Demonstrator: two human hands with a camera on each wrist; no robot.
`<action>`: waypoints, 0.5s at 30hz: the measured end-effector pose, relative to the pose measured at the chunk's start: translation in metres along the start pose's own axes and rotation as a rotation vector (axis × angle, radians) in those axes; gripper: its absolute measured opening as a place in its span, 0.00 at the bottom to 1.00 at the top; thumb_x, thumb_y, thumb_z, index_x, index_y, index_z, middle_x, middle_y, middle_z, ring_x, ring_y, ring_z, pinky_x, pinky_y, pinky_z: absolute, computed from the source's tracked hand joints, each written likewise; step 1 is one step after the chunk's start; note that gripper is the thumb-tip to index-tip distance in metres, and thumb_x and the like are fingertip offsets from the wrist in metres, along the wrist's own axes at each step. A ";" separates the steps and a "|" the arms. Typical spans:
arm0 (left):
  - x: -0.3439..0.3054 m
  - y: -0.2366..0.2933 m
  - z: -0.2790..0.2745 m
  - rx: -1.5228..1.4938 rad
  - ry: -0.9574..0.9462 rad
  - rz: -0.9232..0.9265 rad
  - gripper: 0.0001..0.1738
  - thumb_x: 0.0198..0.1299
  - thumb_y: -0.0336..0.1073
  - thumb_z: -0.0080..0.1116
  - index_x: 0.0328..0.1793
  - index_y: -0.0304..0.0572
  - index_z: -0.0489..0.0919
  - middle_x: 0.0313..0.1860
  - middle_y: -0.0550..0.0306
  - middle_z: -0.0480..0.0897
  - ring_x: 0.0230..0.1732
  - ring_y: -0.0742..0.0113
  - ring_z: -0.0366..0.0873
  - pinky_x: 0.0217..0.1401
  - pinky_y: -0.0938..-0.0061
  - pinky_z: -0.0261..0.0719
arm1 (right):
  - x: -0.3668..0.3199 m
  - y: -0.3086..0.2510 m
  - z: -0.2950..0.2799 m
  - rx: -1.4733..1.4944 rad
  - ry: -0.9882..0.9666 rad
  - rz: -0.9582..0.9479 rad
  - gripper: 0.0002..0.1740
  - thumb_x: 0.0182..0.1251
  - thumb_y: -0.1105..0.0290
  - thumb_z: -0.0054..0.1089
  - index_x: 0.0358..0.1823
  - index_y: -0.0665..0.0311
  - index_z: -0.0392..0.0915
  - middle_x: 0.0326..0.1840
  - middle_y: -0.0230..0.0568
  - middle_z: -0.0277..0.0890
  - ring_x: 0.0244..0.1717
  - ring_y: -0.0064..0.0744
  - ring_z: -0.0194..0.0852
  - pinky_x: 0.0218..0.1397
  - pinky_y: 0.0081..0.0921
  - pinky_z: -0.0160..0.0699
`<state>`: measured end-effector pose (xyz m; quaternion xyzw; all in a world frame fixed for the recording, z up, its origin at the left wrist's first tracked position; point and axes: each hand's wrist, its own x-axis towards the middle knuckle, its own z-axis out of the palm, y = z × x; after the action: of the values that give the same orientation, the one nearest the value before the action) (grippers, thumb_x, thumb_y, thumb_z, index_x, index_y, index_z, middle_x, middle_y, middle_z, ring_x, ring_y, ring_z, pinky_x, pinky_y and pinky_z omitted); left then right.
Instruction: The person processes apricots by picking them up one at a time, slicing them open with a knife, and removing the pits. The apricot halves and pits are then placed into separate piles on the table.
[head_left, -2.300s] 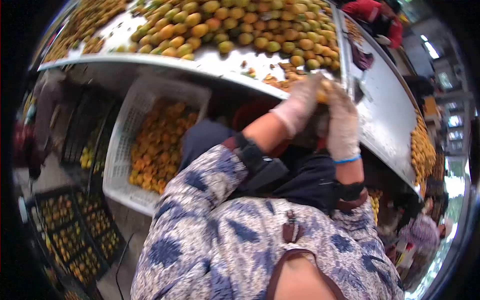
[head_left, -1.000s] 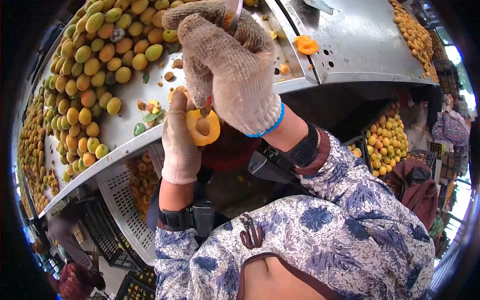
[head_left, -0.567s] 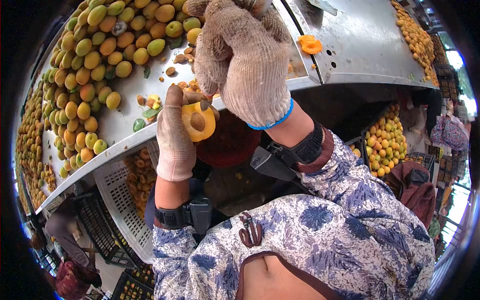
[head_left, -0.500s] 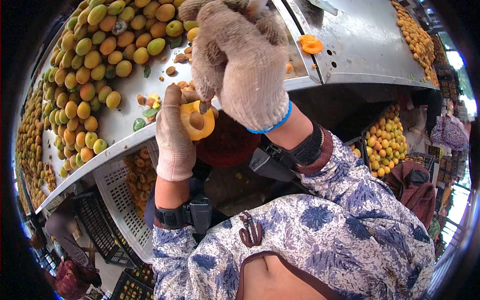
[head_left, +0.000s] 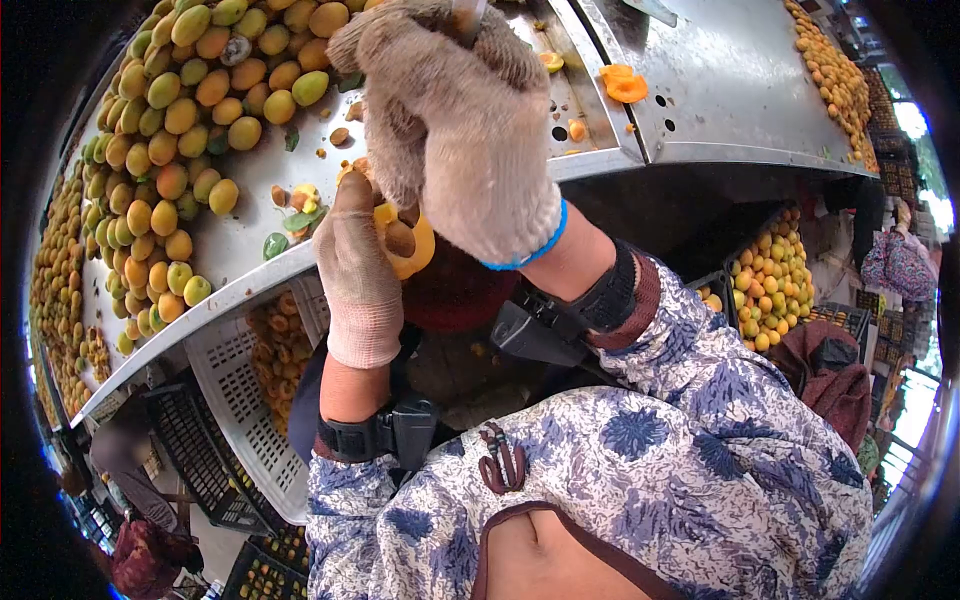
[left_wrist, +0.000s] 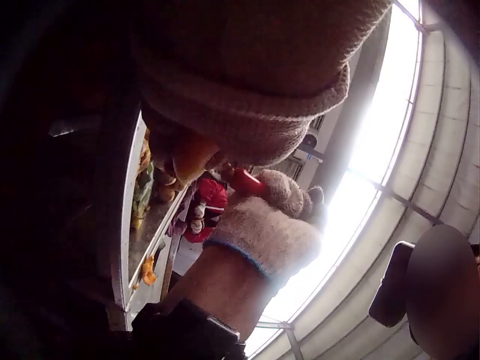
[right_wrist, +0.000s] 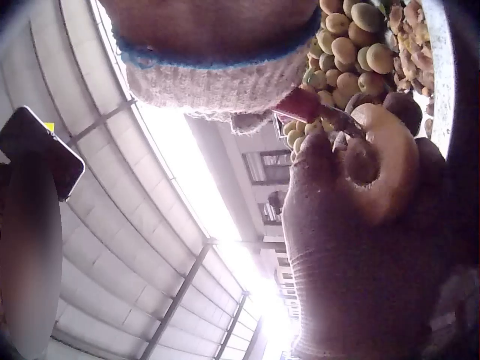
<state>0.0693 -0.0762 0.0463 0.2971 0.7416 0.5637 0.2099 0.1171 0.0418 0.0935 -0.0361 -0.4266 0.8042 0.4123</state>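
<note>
In the head view, the gloved left hand (head_left: 358, 275) pinches a cut yellow-orange apricot half (head_left: 418, 247) with its brown pit (head_left: 400, 238) showing. Above and right of it, the gloved right hand (head_left: 470, 140) is curled round a tool whose upper end (head_left: 467, 18) sticks out at the top. From the right wrist, the tool's red part (right_wrist: 298, 104) and narrow metal tip (right_wrist: 345, 120) reach the fruit (right_wrist: 397, 161) beside the pit (right_wrist: 363, 162). The left wrist view shows the right hand (left_wrist: 266, 225) by the red part (left_wrist: 246, 181).
Whole apricots (head_left: 165, 170) pile on the metal table (head_left: 235, 245), with loose pits and scraps near its edge. Opened orange fruit (head_left: 624, 84) lies on the right metal surface (head_left: 745, 90). A white crate (head_left: 250, 400) of halves stands below left; a dark crate of apricots (head_left: 770, 285) stands right.
Since half a second ago, the right hand has shifted slightly left and up, covering more of the apricot half. The left hand still holds the fruit and has turned a little.
</note>
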 end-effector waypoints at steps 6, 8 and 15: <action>-0.002 0.013 0.008 -0.161 0.021 -0.037 0.27 0.74 0.50 0.36 0.44 0.33 0.79 0.27 0.55 0.79 0.26 0.73 0.75 0.32 0.78 0.72 | 0.005 -0.011 -0.002 0.226 0.084 0.172 0.08 0.71 0.68 0.53 0.39 0.66 0.77 0.16 0.31 0.69 0.08 0.20 0.59 0.10 0.18 0.57; -0.002 0.010 0.008 -0.232 -0.005 -0.072 0.27 0.74 0.49 0.35 0.44 0.33 0.78 0.25 0.56 0.79 0.26 0.72 0.76 0.31 0.76 0.73 | 0.006 -0.005 -0.010 0.054 -0.070 0.089 0.03 0.64 0.75 0.62 0.36 0.65 0.78 0.28 0.31 0.78 0.30 0.14 0.74 0.32 0.15 0.77; 0.005 -0.018 0.009 0.077 0.088 0.158 0.24 0.74 0.46 0.39 0.48 0.30 0.78 0.26 0.54 0.79 0.27 0.73 0.76 0.30 0.77 0.72 | 0.004 0.011 -0.002 -0.487 -0.146 -0.351 0.04 0.67 0.74 0.57 0.41 0.65 0.75 0.23 0.28 0.73 0.24 0.18 0.74 0.31 0.18 0.78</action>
<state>0.0684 -0.0697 0.0267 0.3372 0.7454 0.5622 0.1205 0.1084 0.0426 0.0861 -0.0018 -0.6351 0.5952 0.4923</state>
